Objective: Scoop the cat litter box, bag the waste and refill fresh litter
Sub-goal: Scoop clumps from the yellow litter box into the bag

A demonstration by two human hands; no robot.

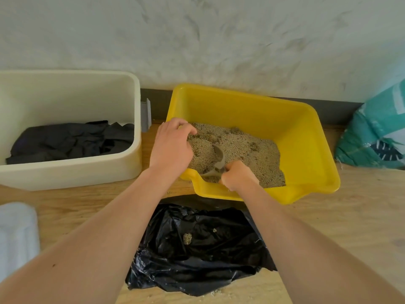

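Centre, against wall (197,40): tray (306,132) holding litter (252,150), with scoop (218,159) sunk in it at near edge. Left of tray, apart: tub (70,172) with cloth (70,141) inside. Right, by wall: sack (377,137). Just before tray, on floor (328,216): bag (197,260), clump (187,238) lying on it.

The litter box (306,132) is yellow plastic, smooth and glossy, with a soft shine along its rim. The litter (252,154) in it is dry, coarse grain, matt and rough. The scoop (219,157) in my right hand (238,175) is grey plastic, smooth and dull. At lower centre, the bin bag (197,255) is thin black plastic film, crinkled and shiny. At left, the cream tub (129,170) looks like smooth matt plastic, and the dark cloth (72,139) in it is creased. The floor (350,227) is pale matt wood with its grain showing. The wall (197,40) across the top is rough, mottled plaster. The teal sack (372,137) at the right edge looks woven.
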